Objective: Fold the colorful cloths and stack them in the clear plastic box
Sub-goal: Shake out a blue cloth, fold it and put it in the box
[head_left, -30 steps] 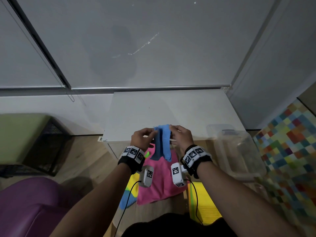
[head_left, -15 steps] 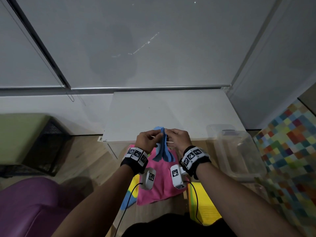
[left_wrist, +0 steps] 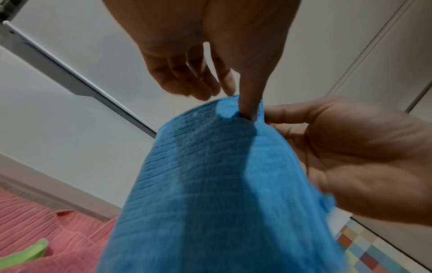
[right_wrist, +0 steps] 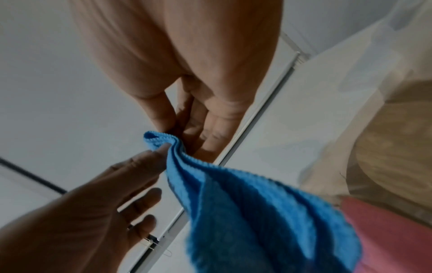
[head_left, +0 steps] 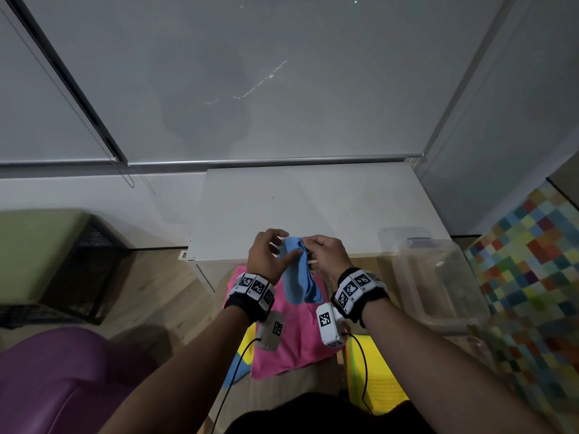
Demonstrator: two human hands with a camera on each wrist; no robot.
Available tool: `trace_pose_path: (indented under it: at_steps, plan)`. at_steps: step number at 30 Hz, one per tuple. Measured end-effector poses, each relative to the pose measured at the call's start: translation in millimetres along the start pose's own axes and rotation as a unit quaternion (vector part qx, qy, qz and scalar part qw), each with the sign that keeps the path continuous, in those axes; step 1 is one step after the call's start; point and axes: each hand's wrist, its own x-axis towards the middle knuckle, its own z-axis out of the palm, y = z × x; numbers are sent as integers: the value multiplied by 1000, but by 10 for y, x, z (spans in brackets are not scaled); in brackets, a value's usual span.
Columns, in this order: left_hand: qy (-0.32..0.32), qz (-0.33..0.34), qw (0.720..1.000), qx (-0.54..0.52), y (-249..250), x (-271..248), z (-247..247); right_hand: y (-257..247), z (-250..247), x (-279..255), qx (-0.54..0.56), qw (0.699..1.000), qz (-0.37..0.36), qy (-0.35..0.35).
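The blue cloth (head_left: pixel 297 274) hangs in the air above the near edge of the white table (head_left: pixel 310 208), gathered into soft vertical folds and drooping toward the pink cloth (head_left: pixel 291 339) spread below it. The right hand (head_left: pixel 326 253) pinches the bunched top hem between thumb and fingers, knuckles up and forearm reaching in from the lower right. The left hand (head_left: pixel 266 253) is raised opposite, its fingers spread and only loosely bent; one fingertip presses into the cloth's upper fold while the others stand free of it. The two hands are close together, the cloth between them. The clear plastic box (head_left: pixel 438 277) sits to the right, beside the table's corner.
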Motion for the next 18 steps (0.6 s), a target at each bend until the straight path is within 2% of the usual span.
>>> trace_pose_path:
  at_steps: [3, 6, 10, 14, 18]
  plan:
    - [-16, 28, 999, 0, 12, 39, -34, 33, -13, 19, -15, 1000, -9, 1]
    - [-34, 21, 999, 28, 4, 86, -50, 18, -25, -3, 17, 1000, -5, -14]
    - [-18, 5, 997, 73, -63, 130, -31, 39, -34, -2, 77, 995, 12, -65]
    - [-43, 0, 991, 129, -84, 154, -43, 51, -52, 35, 68, 997, 14, -36]
    - [-63, 40, 986, 152, -207, 158, -80, 44, -123, 54, 93, 994, 29, -37]
